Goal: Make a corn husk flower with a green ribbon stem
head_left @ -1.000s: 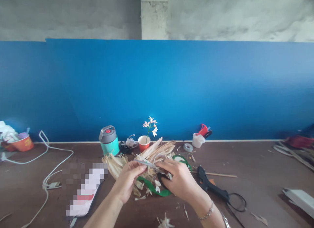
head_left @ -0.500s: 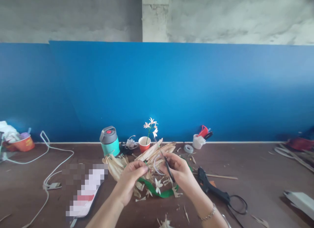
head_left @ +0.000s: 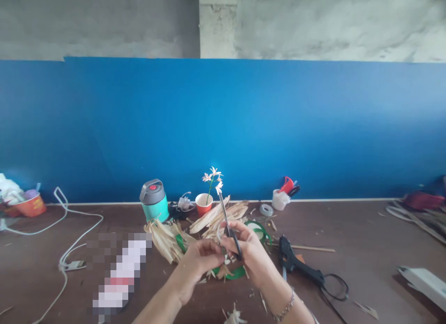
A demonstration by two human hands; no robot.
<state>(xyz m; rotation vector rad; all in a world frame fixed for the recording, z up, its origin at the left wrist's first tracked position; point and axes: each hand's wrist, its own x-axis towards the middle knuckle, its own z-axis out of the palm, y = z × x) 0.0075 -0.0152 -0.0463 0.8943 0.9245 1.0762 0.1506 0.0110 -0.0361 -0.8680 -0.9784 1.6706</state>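
Note:
My right hand (head_left: 245, 245) is closed around scissors (head_left: 224, 210), their metal blades pointing up and away and the black handle against my fingers. A thin white strand curves beside these fingers. Just to the left, my left hand (head_left: 205, 259) has its thumb and fingers pinched together, close to my right fingertips. What lies in that pinch is too small and hidden to make out. Below and between the hands are small pale flowers (head_left: 224, 269) and a green ribbon (head_left: 237, 273). Dried husks (head_left: 170, 238) lie in a heap beyond my hands.
A red paper cup (head_left: 204, 205) with a flower stem stands at the back, beside a turquoise container (head_left: 155, 208). A black glue gun (head_left: 299, 263) lies right of my hands. Further back are a tape roll (head_left: 266, 210) and a white cup (head_left: 279, 201). A white cable (head_left: 64, 249) winds across the left.
My left hand has moved right and slightly down, closer to my right hand. The scissors have turned to point more upright. The ribbon roll behind my right hand now shows more.

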